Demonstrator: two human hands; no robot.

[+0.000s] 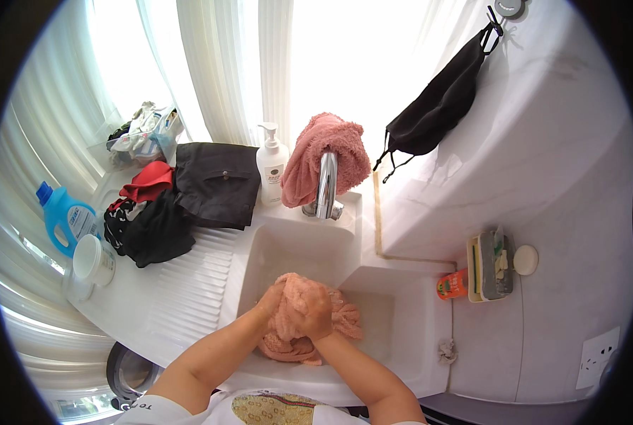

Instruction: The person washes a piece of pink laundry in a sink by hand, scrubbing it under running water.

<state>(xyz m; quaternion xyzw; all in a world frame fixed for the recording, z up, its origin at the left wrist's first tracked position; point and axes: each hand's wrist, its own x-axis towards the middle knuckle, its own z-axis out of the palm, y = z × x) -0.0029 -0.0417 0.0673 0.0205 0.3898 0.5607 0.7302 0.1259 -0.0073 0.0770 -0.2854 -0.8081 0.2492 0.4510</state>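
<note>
We have both hands low in the middle of the frame, down in the white sink (pixel 288 244), working a pink towel (pixel 341 322). Our left hand (pixel 270 301) is closed on the towel's left side, fingers pressed into the bunched cloth. Our right hand (pixel 309 308) is wrapped over the top of the same bunch, gripping it tightly, and the two hands touch one another. The rest of the towel spills out to the right and below our wrists onto the sink floor. Straight above, at the centre of the frame, stands the chrome tap (pixel 326 185) with a second pink cloth (pixel 327 152) draped over it, and a white pump bottle (pixel 271 166) is just left of that. Dark clothes (pixel 214 184) and a red piece (pixel 148 180) lie piled on the ribbed board (pixel 196 283) at left, with a blue bottle (pixel 65 216) and a white cup (pixel 93 260) at the far left. A black mask (pixel 437 106) hangs at the upper right, and a soap tray (pixel 492 265) sits at right.
</note>
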